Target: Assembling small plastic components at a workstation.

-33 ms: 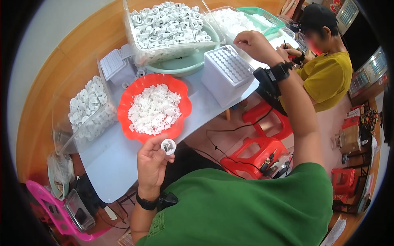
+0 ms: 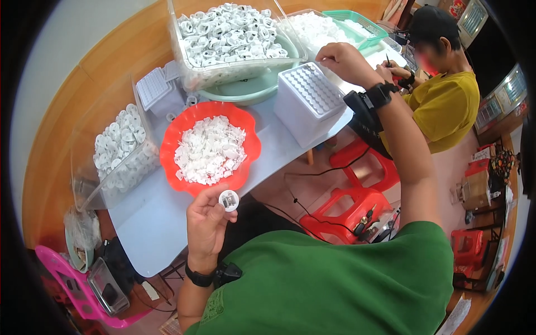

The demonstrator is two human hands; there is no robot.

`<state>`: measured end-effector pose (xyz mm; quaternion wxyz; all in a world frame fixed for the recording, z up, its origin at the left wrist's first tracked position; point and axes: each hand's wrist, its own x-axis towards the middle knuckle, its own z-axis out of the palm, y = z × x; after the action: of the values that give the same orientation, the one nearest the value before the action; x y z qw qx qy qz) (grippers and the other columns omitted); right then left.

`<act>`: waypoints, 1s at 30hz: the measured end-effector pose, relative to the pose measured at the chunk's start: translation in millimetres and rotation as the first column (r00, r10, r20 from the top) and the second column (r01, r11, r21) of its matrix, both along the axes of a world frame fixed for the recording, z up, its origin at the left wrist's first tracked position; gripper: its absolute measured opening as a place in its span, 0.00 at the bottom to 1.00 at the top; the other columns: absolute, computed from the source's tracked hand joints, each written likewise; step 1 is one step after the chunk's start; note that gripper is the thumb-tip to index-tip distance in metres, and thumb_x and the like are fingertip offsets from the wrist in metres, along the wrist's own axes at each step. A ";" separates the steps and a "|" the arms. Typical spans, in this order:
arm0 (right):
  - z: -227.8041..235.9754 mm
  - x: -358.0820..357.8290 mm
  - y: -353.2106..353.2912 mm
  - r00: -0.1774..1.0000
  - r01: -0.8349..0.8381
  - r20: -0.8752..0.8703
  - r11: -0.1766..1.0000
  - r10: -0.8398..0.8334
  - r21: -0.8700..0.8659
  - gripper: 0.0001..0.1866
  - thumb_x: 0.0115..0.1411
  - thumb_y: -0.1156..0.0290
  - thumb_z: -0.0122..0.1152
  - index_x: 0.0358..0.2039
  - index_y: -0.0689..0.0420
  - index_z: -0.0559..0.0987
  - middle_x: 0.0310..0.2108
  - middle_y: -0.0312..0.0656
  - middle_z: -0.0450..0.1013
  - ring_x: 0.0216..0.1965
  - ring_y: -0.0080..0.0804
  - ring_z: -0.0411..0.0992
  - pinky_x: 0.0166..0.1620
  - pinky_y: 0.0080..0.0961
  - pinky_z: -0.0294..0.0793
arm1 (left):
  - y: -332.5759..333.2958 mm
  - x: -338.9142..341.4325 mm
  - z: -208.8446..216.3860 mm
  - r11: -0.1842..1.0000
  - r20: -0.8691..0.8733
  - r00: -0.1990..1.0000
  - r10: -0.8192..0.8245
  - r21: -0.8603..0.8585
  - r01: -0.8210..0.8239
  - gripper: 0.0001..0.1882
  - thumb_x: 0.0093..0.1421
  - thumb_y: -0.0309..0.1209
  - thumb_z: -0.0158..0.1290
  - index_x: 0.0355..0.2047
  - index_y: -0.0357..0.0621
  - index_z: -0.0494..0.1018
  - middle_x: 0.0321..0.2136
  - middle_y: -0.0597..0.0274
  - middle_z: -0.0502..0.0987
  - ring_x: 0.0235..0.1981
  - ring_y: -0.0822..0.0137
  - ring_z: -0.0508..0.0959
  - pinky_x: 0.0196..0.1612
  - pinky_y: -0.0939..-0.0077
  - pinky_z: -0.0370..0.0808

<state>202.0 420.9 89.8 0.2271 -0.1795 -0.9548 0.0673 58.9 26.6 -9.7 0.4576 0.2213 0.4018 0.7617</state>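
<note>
My left hand (image 2: 205, 226) is closed on a small round white plastic part (image 2: 229, 200), pinched between thumb and fingers near the front rim of a red scalloped bowl (image 2: 252, 142). Something small, metallic-looking and greyish shows inside the part's recess. Flat white plastic pieces (image 2: 209, 151) fill much of the bowl. My right hand (image 2: 341, 60) hovers by the far right corner of a tall white block (image 2: 304, 114), whose top carries rows of round white pieces. Its fingers are bent together; whatever is between them is hidden.
A clear bin (image 2: 234, 72) of white and grey round parts rests on a pale green basin (image 2: 240, 96). Another clear bin (image 2: 84, 167) stands at the table's left. Red stools (image 2: 340, 215) and cables are below right. A co-worker in yellow (image 2: 446, 106) sits at the far right.
</note>
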 end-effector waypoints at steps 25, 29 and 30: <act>1.7 -19.1 2.9 0.947 -0.145 0.251 0.963 0.201 -0.227 0.04 0.51 0.75 0.62 0.26 0.62 0.76 0.20 0.36 0.70 0.22 0.22 0.67 0.26 0.19 0.68 | 0.1 -1.7 -5.9 1.000 0.036 0.999 0.010 0.001 -0.010 0.18 0.58 0.28 0.55 0.47 0.31 0.69 0.33 0.57 0.77 0.29 0.71 0.76 0.33 0.78 0.74; -1.1 -21.2 2.9 0.951 -0.040 0.282 0.955 0.127 -0.295 0.05 0.52 0.74 0.62 0.29 0.61 0.78 0.22 0.35 0.72 0.22 0.21 0.68 0.24 0.16 0.69 | -3.2 0.2 -6.4 1.000 0.048 0.999 0.004 0.016 -0.004 0.18 0.59 0.29 0.55 0.47 0.31 0.68 0.33 0.56 0.77 0.29 0.70 0.76 0.32 0.78 0.74; -1.2 -21.1 2.6 0.950 -0.042 0.284 0.954 0.130 -0.298 0.05 0.52 0.74 0.62 0.29 0.61 0.78 0.22 0.35 0.72 0.22 0.21 0.68 0.24 0.16 0.69 | -3.5 0.2 -6.3 1.000 0.050 0.999 0.006 0.012 -0.006 0.18 0.59 0.29 0.55 0.47 0.31 0.68 0.33 0.56 0.77 0.29 0.70 0.76 0.32 0.78 0.74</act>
<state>180.9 423.5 88.6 0.0478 -0.1766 -0.9651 0.1875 59.0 23.2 -16.1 0.4638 0.2038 0.3861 0.7709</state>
